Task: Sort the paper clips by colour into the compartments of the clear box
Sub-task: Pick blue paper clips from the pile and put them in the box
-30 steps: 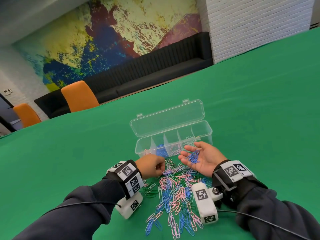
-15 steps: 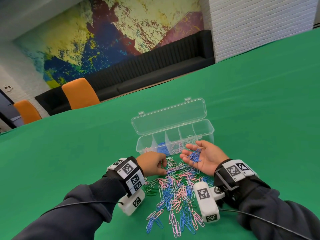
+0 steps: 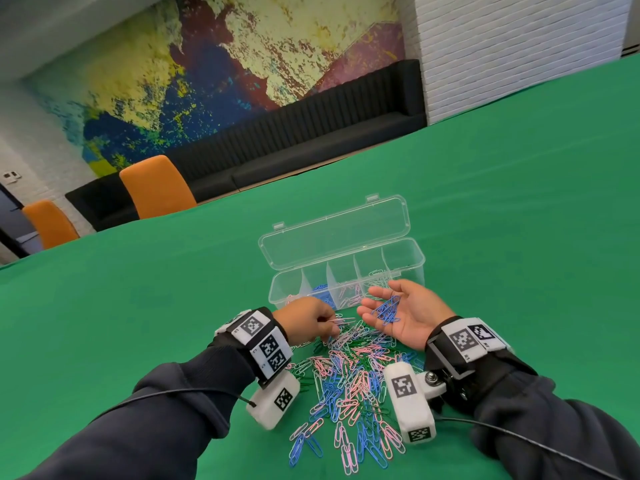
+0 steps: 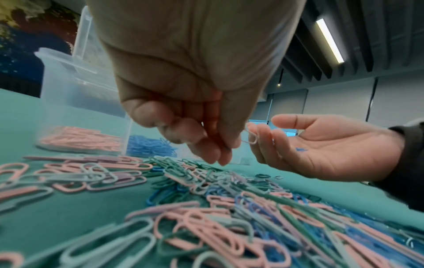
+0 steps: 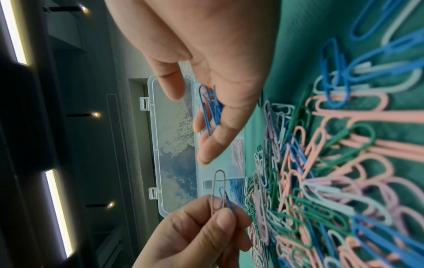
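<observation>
Bright even indoor light, wide-angle edge distortion, wrist views blurred, perhaps motion.

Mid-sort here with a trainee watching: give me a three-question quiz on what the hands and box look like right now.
1. True or false: the box lid is open.
2. What lies in the right hand? A) green clips B) blue clips C) nothing
3. Fill in: the left hand pinches a pale ____ above the pile.

Key: 1 true. 2 B; they rest on the upturned palm. 3 clip; the right wrist view shows it held between thumb and fingertips, a blue one beside it.
</observation>
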The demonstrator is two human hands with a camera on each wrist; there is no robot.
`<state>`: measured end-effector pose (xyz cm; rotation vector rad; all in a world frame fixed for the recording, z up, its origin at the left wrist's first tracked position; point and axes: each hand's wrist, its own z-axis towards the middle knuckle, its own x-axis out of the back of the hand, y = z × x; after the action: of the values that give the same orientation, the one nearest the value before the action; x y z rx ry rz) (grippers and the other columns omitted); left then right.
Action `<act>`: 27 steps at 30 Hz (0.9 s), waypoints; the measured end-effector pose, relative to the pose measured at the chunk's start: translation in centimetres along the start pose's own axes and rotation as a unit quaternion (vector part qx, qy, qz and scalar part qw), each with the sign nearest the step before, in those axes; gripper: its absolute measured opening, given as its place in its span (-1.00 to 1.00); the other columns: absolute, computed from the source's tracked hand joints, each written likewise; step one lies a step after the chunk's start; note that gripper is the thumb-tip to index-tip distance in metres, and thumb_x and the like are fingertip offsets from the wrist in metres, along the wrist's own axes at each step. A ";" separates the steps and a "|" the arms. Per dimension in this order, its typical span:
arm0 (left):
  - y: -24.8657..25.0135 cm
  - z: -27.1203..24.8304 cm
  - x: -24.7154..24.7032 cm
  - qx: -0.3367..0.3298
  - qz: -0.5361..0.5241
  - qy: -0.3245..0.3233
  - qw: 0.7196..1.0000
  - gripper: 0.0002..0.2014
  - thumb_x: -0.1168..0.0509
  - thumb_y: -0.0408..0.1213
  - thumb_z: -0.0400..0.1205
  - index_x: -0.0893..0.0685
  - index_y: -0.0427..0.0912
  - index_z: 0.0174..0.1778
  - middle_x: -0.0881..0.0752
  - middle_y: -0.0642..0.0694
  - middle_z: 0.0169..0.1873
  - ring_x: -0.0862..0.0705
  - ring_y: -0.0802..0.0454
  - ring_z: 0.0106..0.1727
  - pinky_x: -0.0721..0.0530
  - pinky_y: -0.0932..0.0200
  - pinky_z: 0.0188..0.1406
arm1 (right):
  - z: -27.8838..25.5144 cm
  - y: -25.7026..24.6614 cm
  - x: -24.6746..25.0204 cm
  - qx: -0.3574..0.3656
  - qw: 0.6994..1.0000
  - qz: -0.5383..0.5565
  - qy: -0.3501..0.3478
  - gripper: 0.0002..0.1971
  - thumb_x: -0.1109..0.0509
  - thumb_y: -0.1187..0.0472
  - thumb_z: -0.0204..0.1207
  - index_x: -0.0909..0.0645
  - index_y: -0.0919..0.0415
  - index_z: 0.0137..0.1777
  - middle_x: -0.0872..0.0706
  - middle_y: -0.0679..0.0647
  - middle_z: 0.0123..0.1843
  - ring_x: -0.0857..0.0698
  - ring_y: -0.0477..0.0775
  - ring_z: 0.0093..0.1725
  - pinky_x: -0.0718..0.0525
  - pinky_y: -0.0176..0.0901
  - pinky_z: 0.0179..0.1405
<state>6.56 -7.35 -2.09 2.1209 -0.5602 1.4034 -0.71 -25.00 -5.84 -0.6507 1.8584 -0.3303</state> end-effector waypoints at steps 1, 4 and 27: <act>0.0 -0.1 0.1 0.000 -0.014 -0.003 1.000 -0.80 -0.28 -0.17 0.66 -0.61 -0.05 -0.30 -0.60 0.15 -0.44 -0.50 0.24 -0.46 -0.49 0.32 -0.36 | 0.0 0.0 0.0 0.000 1.000 0.000 0.000 -0.66 -0.04 0.15 0.70 -0.52 0.40 -0.08 -0.60 0.35 -0.14 -0.64 0.30 -0.18 -0.74 -0.09 -0.55; -0.1 -0.4 0.2 -0.006 -0.040 -0.009 0.999 -0.76 -0.27 -0.18 0.66 -0.60 0.05 -0.36 -0.64 0.15 -0.44 -0.51 0.25 -0.50 -0.51 0.33 -0.35 | 0.0 -0.1 0.0 0.002 1.000 -0.002 0.002 -0.66 -0.04 0.15 0.70 -0.52 0.39 -0.10 -0.60 0.34 -0.16 -0.63 0.29 -0.19 -0.73 -0.10 -0.56; 2.1 -0.6 1.5 -0.055 -0.146 0.186 0.970 -0.89 -0.36 -0.32 0.60 -0.71 -0.16 0.02 -0.69 0.02 -0.20 -0.51 0.22 -0.41 -0.48 0.49 -0.35 | -0.2 0.4 -0.3 -0.039 0.999 0.005 -0.020 -0.63 -0.05 0.14 0.70 -0.50 0.49 0.00 -0.58 0.44 -0.04 -0.63 0.39 -0.10 -0.75 0.06 -0.48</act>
<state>5.45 -8.66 -0.06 1.7091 -0.1660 1.5069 -0.96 -24.50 -5.75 -0.6962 1.8427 -0.2370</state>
